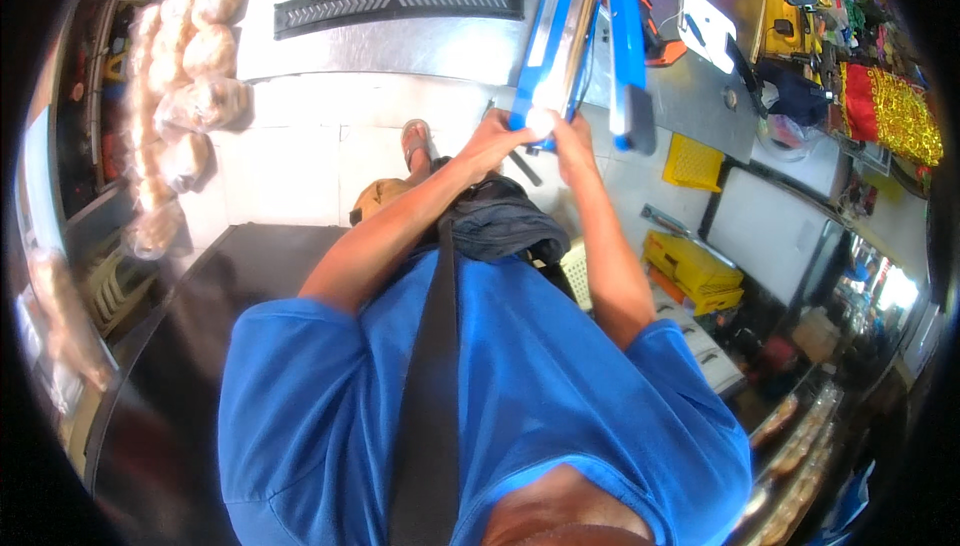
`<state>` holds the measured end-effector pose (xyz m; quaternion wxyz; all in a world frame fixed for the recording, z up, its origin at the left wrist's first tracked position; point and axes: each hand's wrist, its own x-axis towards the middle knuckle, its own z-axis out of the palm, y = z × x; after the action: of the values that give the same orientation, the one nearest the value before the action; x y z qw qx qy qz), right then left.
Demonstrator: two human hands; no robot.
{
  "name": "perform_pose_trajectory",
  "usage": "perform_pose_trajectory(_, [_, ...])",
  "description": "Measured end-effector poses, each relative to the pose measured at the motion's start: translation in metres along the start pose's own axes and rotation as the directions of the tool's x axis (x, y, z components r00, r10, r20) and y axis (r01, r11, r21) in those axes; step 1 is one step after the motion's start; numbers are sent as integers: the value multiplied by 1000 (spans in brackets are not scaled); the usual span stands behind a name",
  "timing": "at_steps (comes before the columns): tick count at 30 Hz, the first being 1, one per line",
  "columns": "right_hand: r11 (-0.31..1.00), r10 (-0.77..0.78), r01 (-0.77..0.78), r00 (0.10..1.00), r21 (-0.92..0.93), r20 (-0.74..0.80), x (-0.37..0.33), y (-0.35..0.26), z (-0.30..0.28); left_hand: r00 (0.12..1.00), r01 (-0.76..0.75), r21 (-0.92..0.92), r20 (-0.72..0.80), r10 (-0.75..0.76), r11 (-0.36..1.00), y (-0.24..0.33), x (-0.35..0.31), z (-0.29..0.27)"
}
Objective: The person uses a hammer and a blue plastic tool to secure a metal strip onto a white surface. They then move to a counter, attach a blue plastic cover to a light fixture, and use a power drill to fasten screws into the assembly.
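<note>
A long blue device [545, 36] with a metallic bar along its top extends over the steel counter [450, 56], its near end reaching past the counter's edge in this view; a blue arm [627, 36] stands along its right side. The left hand [490, 146] and the right hand [573, 146] meet at that near end, fingers curled inward, with a small pale object [541, 124] between them (glare obscures its outline). Whether they pinch this object or grasp the device cannot be told. The device appears rigid and moderately heavy, its smooth sides probably slippery; the long body, clear of the arm, seems the firmest hold. The pale object looks light, suiting a fingertip pinch.
</note>
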<state>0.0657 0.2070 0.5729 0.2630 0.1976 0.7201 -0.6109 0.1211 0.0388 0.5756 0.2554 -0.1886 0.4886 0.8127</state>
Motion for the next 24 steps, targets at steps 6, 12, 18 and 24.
perform_pose_trajectory(6, [998,21,-23,999,54,27,-35,-5,10,999,24,17,47,-25,1000,30,10,-4])
perform_pose_trajectory(12, [989,55,-58,998,138,28,-65,7,20,965,-85,263,-218,145,961,32,38,16])
perform_pose_trajectory(18, [940,62,-139,967,311,246,-67,-3,37,899,121,591,-406,165,798,61,42,13])
perform_pose_trajectory(24, [783,50,-301,903,545,427,-27,8,64,820,188,825,-431,377,533,92,50,11])
